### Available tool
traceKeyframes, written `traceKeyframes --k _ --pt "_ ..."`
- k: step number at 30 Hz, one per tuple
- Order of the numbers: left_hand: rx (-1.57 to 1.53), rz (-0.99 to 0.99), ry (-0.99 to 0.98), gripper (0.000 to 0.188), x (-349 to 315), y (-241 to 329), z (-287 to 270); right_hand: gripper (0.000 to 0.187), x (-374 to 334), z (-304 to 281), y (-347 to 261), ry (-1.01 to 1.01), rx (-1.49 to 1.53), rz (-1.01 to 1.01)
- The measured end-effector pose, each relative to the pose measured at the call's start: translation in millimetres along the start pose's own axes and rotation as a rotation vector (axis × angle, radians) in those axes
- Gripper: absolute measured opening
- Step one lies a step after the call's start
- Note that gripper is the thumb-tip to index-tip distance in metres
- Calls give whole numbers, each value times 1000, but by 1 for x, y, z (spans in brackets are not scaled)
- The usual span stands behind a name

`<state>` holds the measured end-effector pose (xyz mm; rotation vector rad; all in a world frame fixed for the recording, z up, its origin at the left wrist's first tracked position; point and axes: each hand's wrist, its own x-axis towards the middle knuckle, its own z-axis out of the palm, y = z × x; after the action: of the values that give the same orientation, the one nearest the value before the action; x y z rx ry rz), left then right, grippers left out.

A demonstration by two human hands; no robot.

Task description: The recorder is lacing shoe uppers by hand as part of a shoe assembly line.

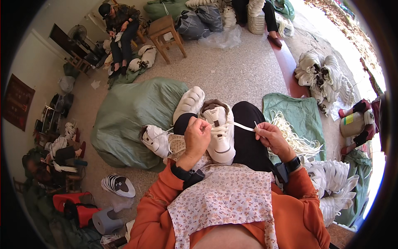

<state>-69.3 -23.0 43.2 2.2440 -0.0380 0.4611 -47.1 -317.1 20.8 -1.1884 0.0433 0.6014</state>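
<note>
White sneaker [222, 146] sits on the lap between the hands, long axis running away from the body, toe nearest. Left hand [197, 135] nearer, at the eyelet edge, fingertips together; can't tell its hold. Right hand [271, 137] pinches white lace [241, 126] drawn rightward. Room over right trouser leg [248, 145]; second sneaker [156, 140] crowds left.

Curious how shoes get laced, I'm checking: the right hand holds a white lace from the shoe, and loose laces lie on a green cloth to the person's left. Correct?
Wrong side: the loose laces lie on the green cloth to the person's right, as the head view shows. The right hand does hold a white lace from the shoe.
</note>
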Motion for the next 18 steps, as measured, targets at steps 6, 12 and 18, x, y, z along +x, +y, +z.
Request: traceKeyframes --k 6,12,18 --pt "69 -6 1 13 0 7 -2 13 -1 0 2 13 12 -1" --pt "-117 -44 -5 11 -1 -5 2 13 -1 -2 6 -6 26 -5" --pt "-380 -356 -110 11 -2 -17 -1 13 1 -5 9 -13 82 -8"
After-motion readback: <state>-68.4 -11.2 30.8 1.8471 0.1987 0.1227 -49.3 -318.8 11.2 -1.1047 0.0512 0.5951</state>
